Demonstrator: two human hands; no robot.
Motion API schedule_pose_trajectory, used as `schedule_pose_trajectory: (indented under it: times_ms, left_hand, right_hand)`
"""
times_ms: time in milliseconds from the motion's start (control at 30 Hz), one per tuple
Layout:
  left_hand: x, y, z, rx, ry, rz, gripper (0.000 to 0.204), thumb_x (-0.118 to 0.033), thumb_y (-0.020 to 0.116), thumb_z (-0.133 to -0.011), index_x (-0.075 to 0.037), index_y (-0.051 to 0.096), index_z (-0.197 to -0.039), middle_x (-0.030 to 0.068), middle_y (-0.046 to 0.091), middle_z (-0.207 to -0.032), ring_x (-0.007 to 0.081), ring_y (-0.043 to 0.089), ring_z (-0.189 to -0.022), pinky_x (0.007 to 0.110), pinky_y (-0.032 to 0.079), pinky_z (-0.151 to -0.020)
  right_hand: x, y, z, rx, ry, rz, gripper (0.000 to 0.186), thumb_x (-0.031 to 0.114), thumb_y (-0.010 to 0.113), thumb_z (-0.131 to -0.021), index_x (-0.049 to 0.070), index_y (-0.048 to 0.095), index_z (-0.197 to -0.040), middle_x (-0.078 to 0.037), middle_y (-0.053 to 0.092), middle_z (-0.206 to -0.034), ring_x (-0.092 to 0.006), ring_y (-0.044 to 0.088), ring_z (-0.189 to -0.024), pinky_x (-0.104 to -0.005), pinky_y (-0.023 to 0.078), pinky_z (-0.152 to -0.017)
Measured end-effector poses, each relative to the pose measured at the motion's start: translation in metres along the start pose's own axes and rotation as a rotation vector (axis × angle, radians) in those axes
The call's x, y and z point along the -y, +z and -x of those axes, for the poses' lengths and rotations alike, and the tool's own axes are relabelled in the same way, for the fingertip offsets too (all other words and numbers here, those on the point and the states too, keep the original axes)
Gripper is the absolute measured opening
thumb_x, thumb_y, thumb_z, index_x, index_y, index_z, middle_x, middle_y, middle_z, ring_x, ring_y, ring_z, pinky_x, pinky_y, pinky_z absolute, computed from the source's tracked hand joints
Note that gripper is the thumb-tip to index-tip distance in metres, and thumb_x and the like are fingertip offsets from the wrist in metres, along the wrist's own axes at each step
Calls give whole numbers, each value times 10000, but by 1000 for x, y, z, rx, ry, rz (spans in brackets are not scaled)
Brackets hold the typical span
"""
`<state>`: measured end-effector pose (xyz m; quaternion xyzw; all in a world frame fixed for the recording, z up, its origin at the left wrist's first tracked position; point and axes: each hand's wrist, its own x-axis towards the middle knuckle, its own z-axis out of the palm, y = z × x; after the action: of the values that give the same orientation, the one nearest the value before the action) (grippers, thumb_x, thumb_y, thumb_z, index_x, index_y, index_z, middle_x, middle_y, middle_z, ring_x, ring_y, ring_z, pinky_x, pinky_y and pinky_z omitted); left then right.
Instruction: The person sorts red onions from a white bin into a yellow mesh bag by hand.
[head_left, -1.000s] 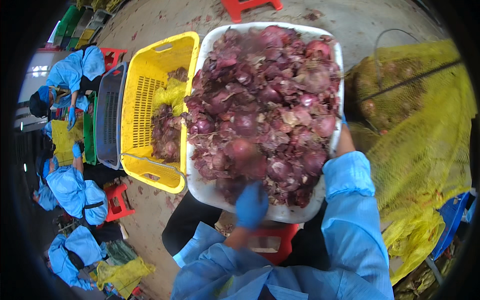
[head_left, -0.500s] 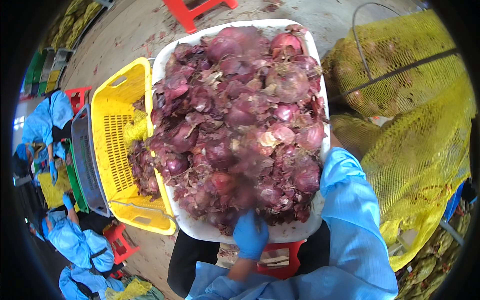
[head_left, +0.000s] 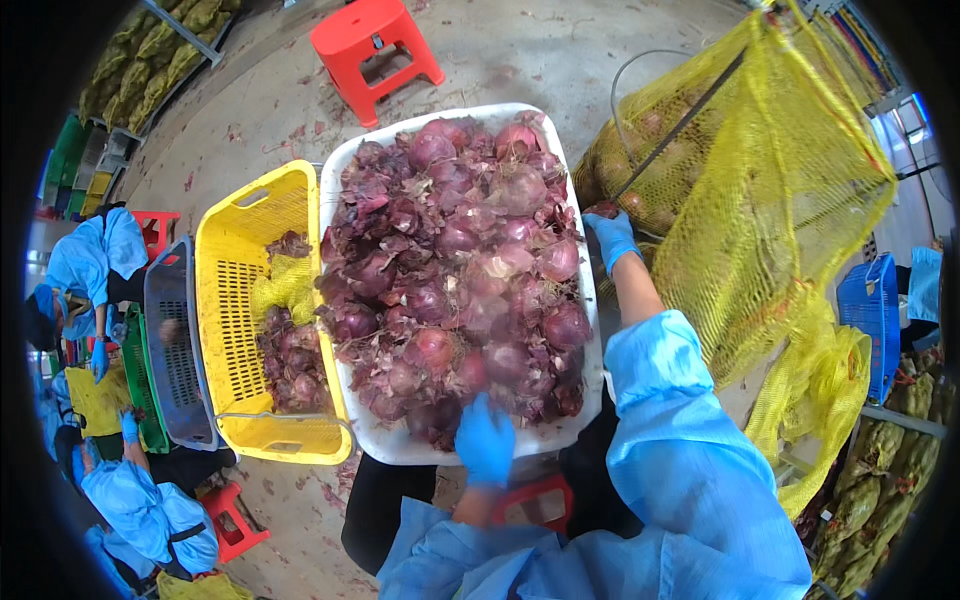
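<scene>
A white tub (head_left: 590, 425) heaped with red onions (head_left: 455, 235) and loose dry skins stands before me. At its near rim, my left hand (head_left: 486, 440), in a blue glove, is curled closed against the nearest onions. Its fingertips are hidden, so whatever it holds cannot be made out. Off the tub's right rim, beside a yellow mesh bag (head_left: 740, 220) of onions, my right hand (head_left: 615, 242), also gloved in blue, has its fingers round a single red onion (head_left: 603, 209).
Left of the tub sits a yellow basket (head_left: 225, 300) with onions and yellow netting. Beyond it are a grey crate (head_left: 175, 340) and co-workers in blue (head_left: 150, 510). A red stool (head_left: 370, 50) stands past the far rim, and a blue basket (head_left: 870, 325) at far right.
My right hand, hidden earlier beyond the tub's right side, now shows at the mesh bag with an onion. The left hand stays at the near rim. The whole view has shifted.
</scene>
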<state>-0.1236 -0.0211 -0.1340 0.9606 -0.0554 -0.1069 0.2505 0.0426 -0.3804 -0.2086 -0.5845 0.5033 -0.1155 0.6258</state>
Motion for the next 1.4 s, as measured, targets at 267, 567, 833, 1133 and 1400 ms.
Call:
schedule_pose_trajectory:
  times_ms: [267, 567, 833, 1133, 1400]
  left_hand:
    - [-11, -74, -57, 527, -23, 966, 406, -293, 569, -933, -56, 534, -1260, 167, 590, -1218, 274, 612, -1056, 428, 492, -900]
    - [-29, -143, -84, 521, -567, 2141, 701, -549, 549, -877, -80, 412, -1380, 163, 445, -1397, 382, 421, -1290, 631, 365, -1020]
    - [-12, -153, -96, 280, -358, 1726, 794, -363, 719, -787, -62, 345, -1419, 94, 435, -1397, 243, 465, -1257, 447, 392, -1057]
    - [13, -150, -105, 217, -655, 1817, 985, -542, 709, -751, -96, 219, -1480, 123, 302, -1493, 311, 357, -1346, 514, 304, -1112]
    - [3, -160, -114, 330, -686, 1685, 972, -391, 768, -699, -67, 262, -1463, 120, 388, -1440, 310, 417, -1299, 507, 366, -1078]
  right_hand:
    - [122, -30, 211, 498, -551, 21, 771, 180, 762, -698, -15, 396, -1347, -191, 562, -1230, -282, 573, -1091, -384, 467, -938]
    - [107, -7, 74, 103, -729, 214, 384, 254, 544, -902, -1, 597, -1183, -171, 644, -1141, -265, 613, -1012, -346, 463, -897]
    - [-13, 16, -109, 719, 312, -388, 356, 338, 492, -951, 61, 636, -1123, -89, 679, -1034, -243, 632, -933, -393, 496, -879]
    - [-91, 13, -180, 611, 419, -314, 344, 333, 505, -945, 65, 638, -1116, -87, 679, -1030, -238, 634, -930, -394, 502, -863]
    - [-100, 0, -201, 610, 422, -304, 334, 328, 517, -940, 68, 639, -1110, -85, 679, -1026, -234, 636, -927, -394, 507, -849]
